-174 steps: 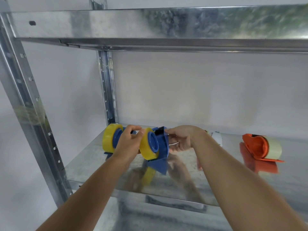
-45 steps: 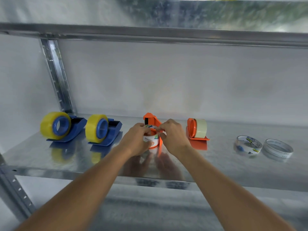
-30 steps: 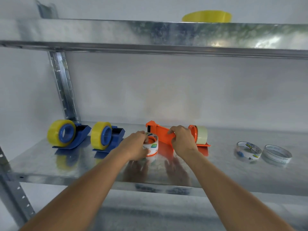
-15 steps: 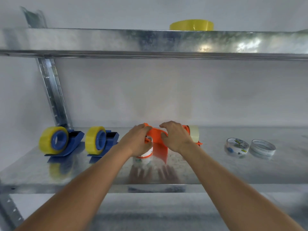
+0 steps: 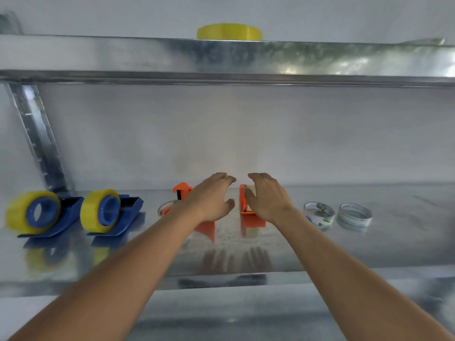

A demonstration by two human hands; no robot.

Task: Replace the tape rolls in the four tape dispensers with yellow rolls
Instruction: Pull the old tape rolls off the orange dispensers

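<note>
Two blue dispensers (image 5: 66,212) (image 5: 128,209) with yellow rolls stand at the left of the metal shelf (image 5: 246,244). An orange dispenser (image 5: 182,190) stands mid-shelf, partly behind my left hand (image 5: 211,198). A removed clear roll (image 5: 166,207) lies just left of that wrist. A second orange dispenser (image 5: 245,205) with a pale roll is mostly hidden by my right hand (image 5: 268,198). Both hands hover with relaxed fingers and hold nothing. A yellow roll (image 5: 229,32) lies on the upper shelf.
Two clear tape rolls (image 5: 318,211) (image 5: 354,214) lie flat at the right of the shelf. The upper shelf's beam (image 5: 221,60) spans the view overhead. A steel upright (image 5: 37,136) stands at the back left.
My left hand has let go of the clear roll, and my right hand has let go of the orange dispenser. Both hands have lifted and opened. The view tilted upward.
</note>
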